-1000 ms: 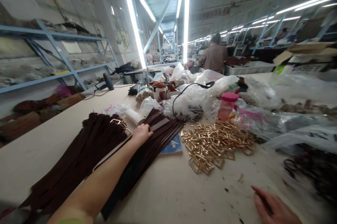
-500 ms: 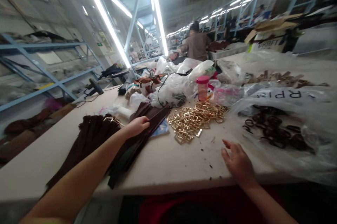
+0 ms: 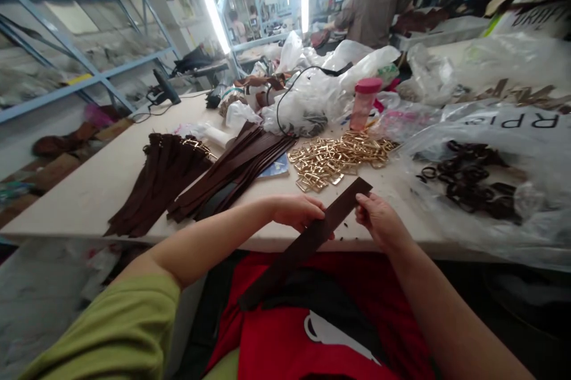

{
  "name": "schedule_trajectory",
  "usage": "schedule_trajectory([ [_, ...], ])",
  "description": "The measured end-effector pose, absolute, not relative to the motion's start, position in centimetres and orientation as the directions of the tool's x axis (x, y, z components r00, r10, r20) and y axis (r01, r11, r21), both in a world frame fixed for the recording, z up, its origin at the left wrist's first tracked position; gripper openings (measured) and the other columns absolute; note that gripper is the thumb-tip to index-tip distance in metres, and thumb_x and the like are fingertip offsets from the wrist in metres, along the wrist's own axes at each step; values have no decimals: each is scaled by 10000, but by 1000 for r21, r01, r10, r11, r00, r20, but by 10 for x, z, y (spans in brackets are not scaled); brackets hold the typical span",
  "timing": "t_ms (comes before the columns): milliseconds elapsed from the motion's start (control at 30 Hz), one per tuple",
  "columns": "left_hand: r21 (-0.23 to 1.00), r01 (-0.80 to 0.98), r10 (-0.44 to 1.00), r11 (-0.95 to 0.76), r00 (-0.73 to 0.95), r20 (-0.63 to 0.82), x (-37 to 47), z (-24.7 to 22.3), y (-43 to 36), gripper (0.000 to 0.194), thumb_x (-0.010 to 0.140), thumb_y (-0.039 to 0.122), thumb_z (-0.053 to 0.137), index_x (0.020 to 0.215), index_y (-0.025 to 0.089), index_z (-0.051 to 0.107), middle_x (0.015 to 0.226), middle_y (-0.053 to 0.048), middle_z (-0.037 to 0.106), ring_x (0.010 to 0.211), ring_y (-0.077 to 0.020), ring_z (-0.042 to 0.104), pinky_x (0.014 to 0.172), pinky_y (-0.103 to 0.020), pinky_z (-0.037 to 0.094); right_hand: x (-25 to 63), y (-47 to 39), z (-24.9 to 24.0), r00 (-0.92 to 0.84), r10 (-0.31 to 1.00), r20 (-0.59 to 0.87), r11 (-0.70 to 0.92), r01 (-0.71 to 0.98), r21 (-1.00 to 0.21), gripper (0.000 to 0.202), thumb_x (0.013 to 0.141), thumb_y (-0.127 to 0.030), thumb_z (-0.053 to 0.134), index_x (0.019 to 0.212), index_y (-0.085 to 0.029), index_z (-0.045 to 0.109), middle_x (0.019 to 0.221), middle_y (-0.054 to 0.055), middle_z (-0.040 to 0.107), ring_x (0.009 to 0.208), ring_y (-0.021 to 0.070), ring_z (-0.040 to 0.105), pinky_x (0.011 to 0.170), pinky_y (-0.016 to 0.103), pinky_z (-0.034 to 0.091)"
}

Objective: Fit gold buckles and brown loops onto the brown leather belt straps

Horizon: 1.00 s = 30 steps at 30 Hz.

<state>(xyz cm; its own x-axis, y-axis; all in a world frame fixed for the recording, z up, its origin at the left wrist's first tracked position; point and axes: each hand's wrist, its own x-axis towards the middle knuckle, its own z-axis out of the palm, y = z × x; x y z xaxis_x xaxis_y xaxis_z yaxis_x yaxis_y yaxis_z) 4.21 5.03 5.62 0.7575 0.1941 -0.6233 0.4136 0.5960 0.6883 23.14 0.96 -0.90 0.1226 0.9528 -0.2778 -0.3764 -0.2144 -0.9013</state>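
Note:
A dark brown strap (image 3: 307,241) slants across my lap and over the table's near edge. My left hand (image 3: 302,212) is closed on its middle, thumb on top. Near the strap's upper end, my right hand (image 3: 377,216) pinches its edge between thumb and fingers. Beyond my hands lies a heap of gold metal buckles (image 3: 339,157). To the left, a stack of flat brown straps (image 3: 227,169) rests partly on a blue booklet (image 3: 275,166). Farther left is a bundle of brown straps with buckles (image 3: 163,181) at its far end.
A clear plastic bag (image 3: 414,190) with dark loops (image 3: 477,178) lies on the right. Behind the buckles stand a pink-lidded jar (image 3: 363,103) and a pile of plastic bags (image 3: 307,97). A black handheld device (image 3: 165,87) sits at the far left. A person (image 3: 375,8) stands in the background.
My left hand has come from the strap stack toward me, bringing one strap. My right hand, empty before, now pinches that strap's end. The view has tilted downward.

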Motion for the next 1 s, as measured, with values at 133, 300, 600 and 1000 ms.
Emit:
schedule_trajectory([
  [133, 609, 389, 87, 691, 792, -605, 39, 41, 45, 353, 757, 437, 539, 930, 131, 572, 797, -72, 701, 761, -180, 641, 752, -323, 466, 246, 9, -19, 244, 928, -281, -188, -342, -921, 276, 593, -357, 642, 656, -193, 429, 460, -97, 413, 376, 30, 346, 357, 139, 277],
  [300, 568, 413, 63, 712, 768, -638, 0, 32, 35, 549, 751, 614, 444, 979, 136, 589, 828, -78, 693, 760, -190, 632, 721, -310, 461, 271, 13, -30, 392, 884, -255, -161, -256, -953, 230, 627, -321, 622, 648, -190, 434, 455, -96, 423, 363, 26, 351, 349, 139, 273],
  [600, 485, 863, 627, -144, 459, -629, -7, 48, 27, 466, 763, 553, 419, 780, 154, 659, 761, -72, 666, 703, -208, 583, 638, -287, 406, 259, 2, -28, 368, 890, -269, -213, -187, -959, 230, 637, -316, 562, 594, -205, 365, 413, -80, 439, 355, 51, 369, 348, 163, 276],
  [1000, 904, 365, 676, 222, 611, -412, 67, -20, 52, 246, 739, 400, 489, 810, 165, 479, 602, 11, 607, 493, -122, 546, 505, -233, 435, 275, 2, 1, 203, 976, 74, -31, 471, -882, 256, 806, -407, 450, 820, -168, 541, 657, 19, 588, 597, 144, 541, 565, 249, 421],
])
